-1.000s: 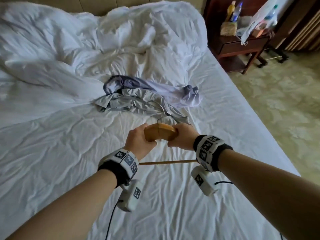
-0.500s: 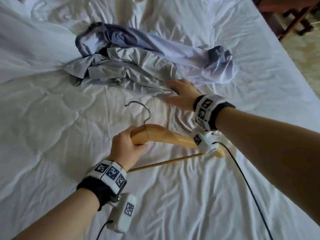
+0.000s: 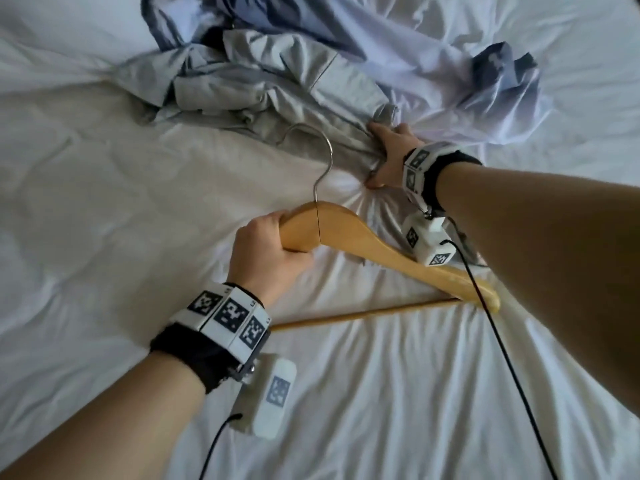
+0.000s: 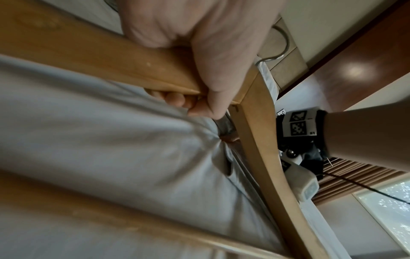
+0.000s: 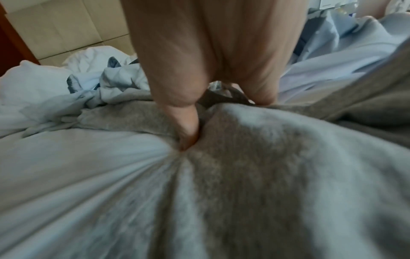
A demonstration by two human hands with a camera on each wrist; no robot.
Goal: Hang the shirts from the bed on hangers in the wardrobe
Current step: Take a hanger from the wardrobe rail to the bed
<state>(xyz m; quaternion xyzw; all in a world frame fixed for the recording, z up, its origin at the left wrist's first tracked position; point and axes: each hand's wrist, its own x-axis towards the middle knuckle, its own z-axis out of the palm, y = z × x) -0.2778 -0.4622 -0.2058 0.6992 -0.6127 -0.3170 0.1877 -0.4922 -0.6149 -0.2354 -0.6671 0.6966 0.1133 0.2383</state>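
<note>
The left hand [image 3: 268, 252] gripped a wooden hanger [image 3: 349, 237] at the left end of its shoulder, just left of the metal hook [image 3: 323, 157]; in the left wrist view the fingers [image 4: 177, 99] curled under the wood and the thumb wrapped over the top, so the hold was firm. The hanger hung just above the white bed sheet [image 3: 104, 209], its hook pointing away from the person toward the clothes, its right arm slanting down under the right forearm, and its thin lower bar [image 3: 363, 315] running back toward the left wrist. Beyond the hanger, the right hand [image 3: 389, 157] lay on the near edge of a grey shirt [image 3: 263, 84], which was crumpled on the sheet. In the right wrist view the thumb [image 5: 186, 129] dug down into the grey cloth and the fingers pressed in on the far side, bunching a fold of shirt between them, with sheet creases fanning out from that spot. The rest of the grey shirt spread away from the hanger to the left and far side. A pale blue shirt [image 3: 450, 71] with darker blue parts lay behind and to the right of the grey one, touching it, further from the hanger and untouched by either hand.
</note>
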